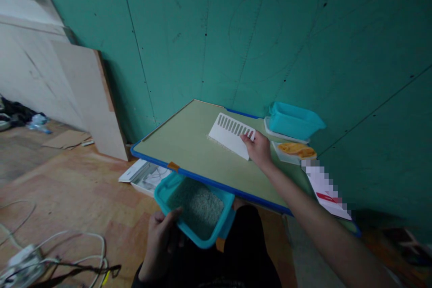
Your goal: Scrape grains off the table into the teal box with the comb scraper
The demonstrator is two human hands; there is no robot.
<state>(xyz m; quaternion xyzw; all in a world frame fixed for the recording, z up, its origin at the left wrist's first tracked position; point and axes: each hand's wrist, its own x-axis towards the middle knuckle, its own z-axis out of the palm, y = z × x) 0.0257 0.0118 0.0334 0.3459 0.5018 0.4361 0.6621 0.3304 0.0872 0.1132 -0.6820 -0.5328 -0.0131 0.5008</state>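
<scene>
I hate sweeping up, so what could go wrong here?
The left hand grips the blue bin at one side, so it might tip and spill its grains. The white slotted board in the right hand could knock the pale bits along its edge off the table.

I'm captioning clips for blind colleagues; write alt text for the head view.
A person's right hand holds a white slotted plate on a green table, while the left hand holds a turquoise tub of pale grains below the table's front edge. A second tub stands near the green wall.
</scene>
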